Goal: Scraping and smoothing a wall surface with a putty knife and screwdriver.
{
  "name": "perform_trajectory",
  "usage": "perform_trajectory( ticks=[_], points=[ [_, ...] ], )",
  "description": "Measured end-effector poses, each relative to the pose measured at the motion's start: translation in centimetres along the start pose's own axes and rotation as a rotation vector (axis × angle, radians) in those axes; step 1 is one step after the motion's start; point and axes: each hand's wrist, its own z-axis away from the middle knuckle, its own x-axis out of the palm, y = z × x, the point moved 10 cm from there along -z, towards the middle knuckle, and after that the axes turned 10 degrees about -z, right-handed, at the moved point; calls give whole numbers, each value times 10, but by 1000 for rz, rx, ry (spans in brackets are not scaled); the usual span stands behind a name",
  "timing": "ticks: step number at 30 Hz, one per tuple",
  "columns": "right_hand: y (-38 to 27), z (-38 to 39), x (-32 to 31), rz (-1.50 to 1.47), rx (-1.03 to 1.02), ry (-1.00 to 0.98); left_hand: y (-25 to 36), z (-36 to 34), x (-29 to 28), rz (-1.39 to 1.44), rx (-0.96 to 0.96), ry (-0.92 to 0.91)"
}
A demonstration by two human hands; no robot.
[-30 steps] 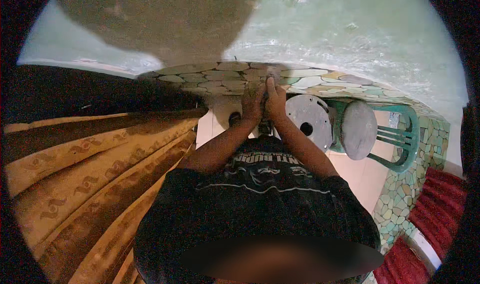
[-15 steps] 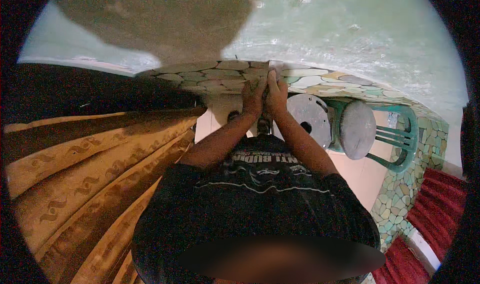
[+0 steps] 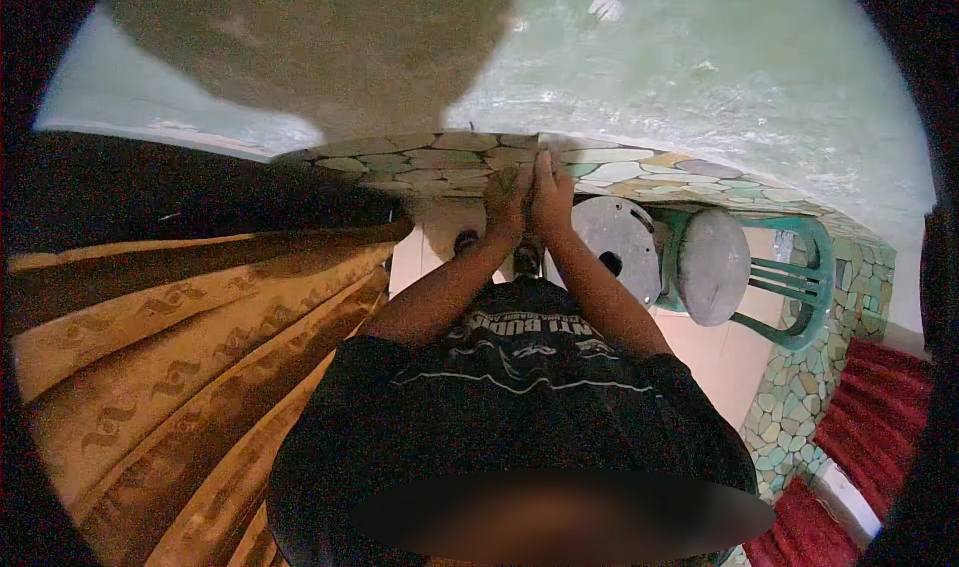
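Both my arms reach forward to the low stone-patterned wall band, just below the green painted wall. My left hand and my right hand are side by side, nearly touching. The right fingers point up at the band's upper edge, pressed together. My left hand sits slightly lower, its fingers bunched in shadow near the right thumb. Whatever lies between or under the fingers is too dark and small to name.
On the right, a round grey metal disc with holes and a grey round-topped piece are by a green plastic chair. Patterned golden curtains hang at left, red fabric at right. My shadow darkens the wall.
My hands have slid slightly down relative to the view, staying close together at the wall band. The whole scene has shifted a little downward; the chair and disc are otherwise unchanged.
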Motion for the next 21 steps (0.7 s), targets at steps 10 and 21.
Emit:
perform_trajectory(
  ticks=[10,21],
  points=[
    [-14,4,3,181,26,-56,6,9,-4,129,-31,2],
    [21,13,0,197,237,-38,-5,10,-8,143,-48,5]
  ],
)
